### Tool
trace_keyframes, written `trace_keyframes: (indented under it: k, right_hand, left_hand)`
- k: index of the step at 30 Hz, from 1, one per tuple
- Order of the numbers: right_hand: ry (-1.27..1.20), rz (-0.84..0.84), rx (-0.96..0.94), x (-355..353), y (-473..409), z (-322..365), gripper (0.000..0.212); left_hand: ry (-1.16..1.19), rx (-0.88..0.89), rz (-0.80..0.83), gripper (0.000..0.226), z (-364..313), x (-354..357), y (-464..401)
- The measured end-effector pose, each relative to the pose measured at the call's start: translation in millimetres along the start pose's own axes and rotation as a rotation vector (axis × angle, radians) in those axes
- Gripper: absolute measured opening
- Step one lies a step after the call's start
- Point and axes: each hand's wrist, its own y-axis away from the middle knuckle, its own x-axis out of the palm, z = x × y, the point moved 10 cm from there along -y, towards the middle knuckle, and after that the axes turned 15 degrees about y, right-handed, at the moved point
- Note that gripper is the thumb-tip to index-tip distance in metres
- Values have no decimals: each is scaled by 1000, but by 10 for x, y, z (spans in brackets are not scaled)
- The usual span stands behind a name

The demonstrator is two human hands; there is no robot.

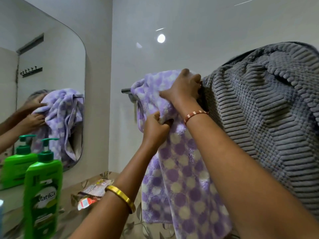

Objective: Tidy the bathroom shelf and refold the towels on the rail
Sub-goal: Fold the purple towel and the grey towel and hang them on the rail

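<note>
A purple towel with pale dots (181, 178) hangs over the metal rail (126, 91) on the white wall. My right hand (183, 88) presses and grips its bunched top on the rail. Just below, my left hand (155, 130) pinches a fold of the same towel. A thick grey ribbed towel or mat (267, 109) hangs on the rail to the right, touching my right hand.
A green pump bottle (43, 192) stands at the lower left on the shelf, in front of a mirror (51, 66) that reflects it, both hands and the towel. Some crumpled sachets (93, 192) lie on the patterned counter beneath my left forearm.
</note>
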Motion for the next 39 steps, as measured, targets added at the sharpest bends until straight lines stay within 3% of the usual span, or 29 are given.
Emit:
trace_keyframes:
  k: [6, 10, 13, 16, 19, 23, 27, 29, 36, 39]
  right_hand:
    - [-149, -105, -71, -75, 39, -34, 62]
    - [-230, -140, -107, -136, 268, -179, 65]
    - [-351, -198, -91, -124, 622, -397, 70]
    - [-463, -248, -94, -83, 1020, -590, 64]
    - [-515, -220, -109, -21, 1248, -743, 63]
    - [-470, -230, -82, -22, 1397, -1000, 70]
    - [-480, -151, -52, 51, 1423, -1173, 107]
    - [-547, -70, -94, 93, 1437, -1183, 112]
    - [-665, -104, -21, 25, 1848, -1626, 72]
    - [-645, -105, 4, -5, 2074, -1816, 62]
  left_hand:
    - [-131, 134, 133, 20, -236, 33, -22]
    - [181, 135, 39, 14, -373, -310, -125]
    - [281, -29, -103, 21, -194, -536, -230]
    - [453, -336, 60, 36, 74, -272, -208]
    - [685, -325, 193, 62, 44, 56, -197]
    - [690, -353, 123, 39, 110, 232, -53]
    - [725, -413, 190, 21, 173, 480, 196]
    - [752, -446, 198, 21, 205, 541, 337]
    - [1020, -503, 167, 39, 324, 636, 1014]
    - [1097, -546, 174, 33, 411, 695, 1316]
